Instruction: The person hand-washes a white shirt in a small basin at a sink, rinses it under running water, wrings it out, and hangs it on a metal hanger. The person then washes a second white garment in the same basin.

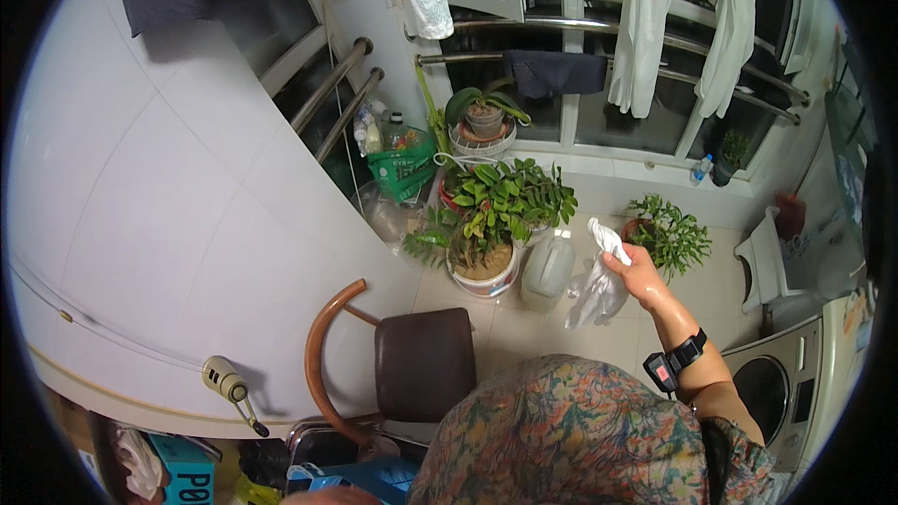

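Note:
My right hand [635, 270] is wet and grips a twisted white cloth [602, 294], whose lower end hangs loose above the tiled floor. Just left of the cloth, a translucent plastic jug [548, 273] stands on the floor. A leafy plant in a brown pot [670, 231] is behind and to the right of my hand. At the bottom edge, a small strip of skin [330, 496] shows beside a blue bag; it may be part of my left hand or arm, and its fingers are hidden.
Potted plants [484, 259] and a chair with a dark seat [424, 365] are on the left. A front-loading washing machine [779, 393] stands at the right. White garments [642, 28] hang by the windows above metal rails [575, 23]. A green bag of bottles [400, 168] sits near the wall.

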